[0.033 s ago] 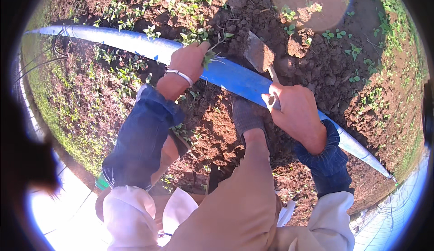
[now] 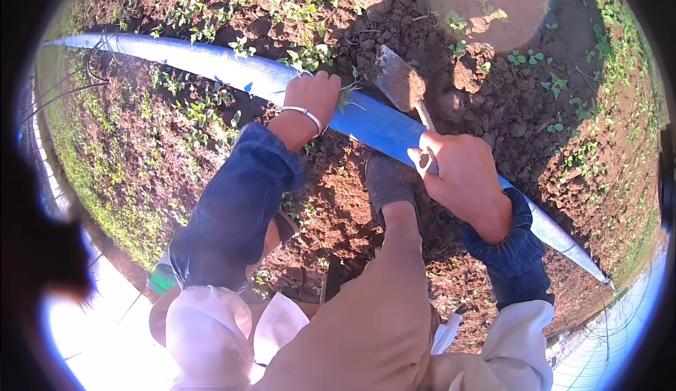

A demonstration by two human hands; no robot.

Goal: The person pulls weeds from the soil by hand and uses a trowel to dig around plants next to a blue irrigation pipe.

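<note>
My right hand (image 2: 461,180) is wrapped round the handle of a small hand trowel (image 2: 398,81). The soil-smeared metal blade points away from me and rests at the dark loosened soil (image 2: 394,32) beyond a long blue tube (image 2: 380,125). My left hand (image 2: 310,104), with a pale band at the wrist, is closed over the tube to the left of the trowel. From its fingers stick out thin green weeds (image 2: 346,97); their lower part is hidden by the hand.
The tube runs across the ground from far left to lower right, between me and the dug soil. Small green seedlings (image 2: 310,57) grow beyond it, and more plants (image 2: 201,116) on the near side. My shoe (image 2: 387,180) stands close to the tube. A green object (image 2: 162,278) lies at lower left.
My left hand has shifted a little to the right and toward me, with the weeds still in it. My right hand and the trowel have hardly moved.
</note>
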